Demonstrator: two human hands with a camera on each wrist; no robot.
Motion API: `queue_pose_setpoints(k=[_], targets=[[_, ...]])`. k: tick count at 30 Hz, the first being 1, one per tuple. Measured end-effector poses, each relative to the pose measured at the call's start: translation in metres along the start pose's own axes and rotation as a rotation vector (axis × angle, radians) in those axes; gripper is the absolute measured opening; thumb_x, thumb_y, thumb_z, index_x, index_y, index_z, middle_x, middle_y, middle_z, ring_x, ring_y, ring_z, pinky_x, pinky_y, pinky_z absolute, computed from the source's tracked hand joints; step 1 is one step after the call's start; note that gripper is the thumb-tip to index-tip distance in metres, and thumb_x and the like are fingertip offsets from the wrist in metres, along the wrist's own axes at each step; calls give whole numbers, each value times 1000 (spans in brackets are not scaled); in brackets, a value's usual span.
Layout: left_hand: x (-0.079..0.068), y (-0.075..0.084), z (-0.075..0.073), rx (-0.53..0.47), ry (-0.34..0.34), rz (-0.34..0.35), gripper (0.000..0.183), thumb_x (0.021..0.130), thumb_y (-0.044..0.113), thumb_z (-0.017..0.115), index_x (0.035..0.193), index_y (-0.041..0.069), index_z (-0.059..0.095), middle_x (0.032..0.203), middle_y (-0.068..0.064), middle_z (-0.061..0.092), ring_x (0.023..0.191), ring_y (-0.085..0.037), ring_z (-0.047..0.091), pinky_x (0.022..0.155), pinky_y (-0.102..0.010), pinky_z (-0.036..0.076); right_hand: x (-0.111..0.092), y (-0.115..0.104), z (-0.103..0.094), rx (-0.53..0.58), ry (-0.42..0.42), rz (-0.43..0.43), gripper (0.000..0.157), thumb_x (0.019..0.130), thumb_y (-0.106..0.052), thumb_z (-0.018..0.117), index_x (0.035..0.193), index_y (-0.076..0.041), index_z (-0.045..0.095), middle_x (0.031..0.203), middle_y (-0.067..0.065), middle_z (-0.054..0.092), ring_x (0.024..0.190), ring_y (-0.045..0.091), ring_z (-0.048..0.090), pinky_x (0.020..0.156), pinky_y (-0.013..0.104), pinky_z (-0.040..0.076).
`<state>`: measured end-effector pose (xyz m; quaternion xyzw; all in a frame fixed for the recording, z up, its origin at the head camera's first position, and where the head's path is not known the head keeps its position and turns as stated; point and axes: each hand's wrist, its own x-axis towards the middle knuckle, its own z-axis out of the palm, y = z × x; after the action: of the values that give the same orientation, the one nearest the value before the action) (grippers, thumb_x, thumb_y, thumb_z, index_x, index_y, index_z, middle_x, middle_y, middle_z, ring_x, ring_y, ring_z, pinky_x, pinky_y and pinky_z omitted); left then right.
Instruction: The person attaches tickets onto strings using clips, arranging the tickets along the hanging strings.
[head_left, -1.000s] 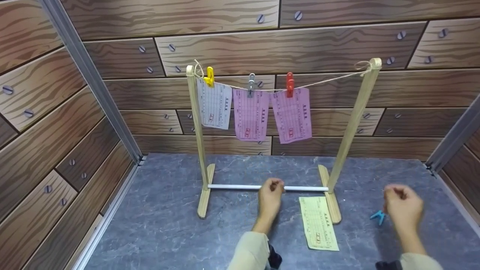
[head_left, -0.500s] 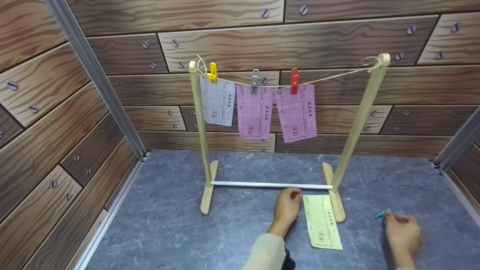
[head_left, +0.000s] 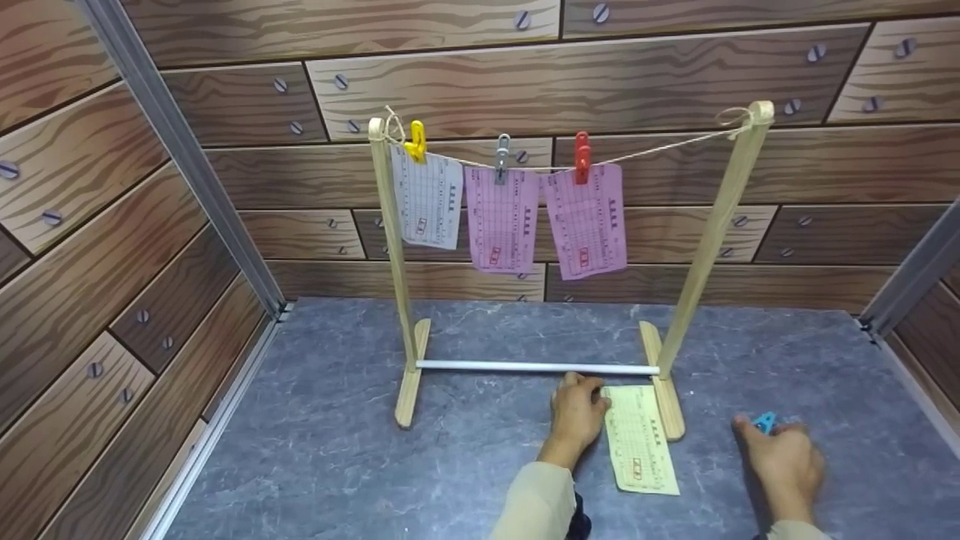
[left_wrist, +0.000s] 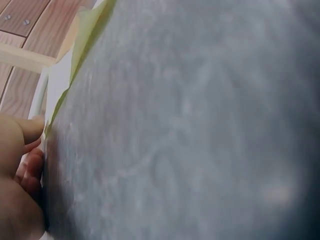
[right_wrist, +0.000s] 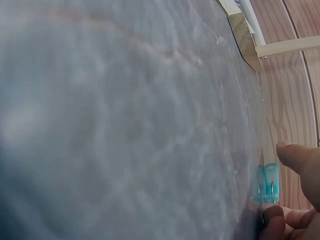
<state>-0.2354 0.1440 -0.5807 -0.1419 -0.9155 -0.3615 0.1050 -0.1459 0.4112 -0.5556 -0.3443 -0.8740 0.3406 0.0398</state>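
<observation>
A yellow printed slip (head_left: 640,442) lies on the table beside the rack's right foot. At its upper left corner is my left hand (head_left: 577,412), thumb and fingertips right at the paper's edge. In the left wrist view the slip (left_wrist: 82,45) curves up a little from the table. To the right, my right hand (head_left: 784,457) reaches around a light-blue clothespin (head_left: 764,422). From the right wrist view, the clothespin (right_wrist: 270,182) stands between the thumb (right_wrist: 295,155) and the curled fingers (right_wrist: 277,220), with a gap on the thumb side.
A wooden rack with two posts (head_left: 712,247) and a white crossbar (head_left: 525,367) stands behind the hands. On its string, yellow (head_left: 416,141), grey (head_left: 502,157) and red (head_left: 582,157) clothespins hold one white slip (head_left: 429,202) and two pink slips (head_left: 501,225).
My left hand has moved right, from near the crossbar to the yellow slip's corner. My right hand has come down around the blue clothespin, its thumb and fingers now spread apart.
</observation>
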Motion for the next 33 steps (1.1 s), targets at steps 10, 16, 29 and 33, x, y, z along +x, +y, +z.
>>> queue_pose_setpoints(k=[10,16,29,33], targets=[[-2,2,-1,39,20,33,20,88,18,76,107,15,75,100,4,58,94,-13,56,82,-30,42,0,1,2,-55,56,-67,55,95,-41,60,98,13,49,95,39,58,94,58,55,76,59,46],[-1,1,-1,9,35,32,14,86,16,77,98,18,68,96,7,56,90,-13,55,81,-32,41,-2,3,3,-2,99,-69,51,93,-38,58,106,11,50,104,41,57,97,59,54,78,60,44],[3,4,-8,33,-56,-17,14,80,15,75,93,19,73,90,7,55,88,-13,57,82,-32,42,-9,22,9,270,283,-13,47,95,-31,57,127,3,55,86,16,67,73,26,58,71,39,38],[2,2,-7,9,-42,-17,9,80,15,74,84,20,68,86,9,52,84,-13,55,80,-32,41,-10,26,9,340,297,6,48,96,-33,59,129,1,56,82,7,64,60,4,51,59,26,40]])
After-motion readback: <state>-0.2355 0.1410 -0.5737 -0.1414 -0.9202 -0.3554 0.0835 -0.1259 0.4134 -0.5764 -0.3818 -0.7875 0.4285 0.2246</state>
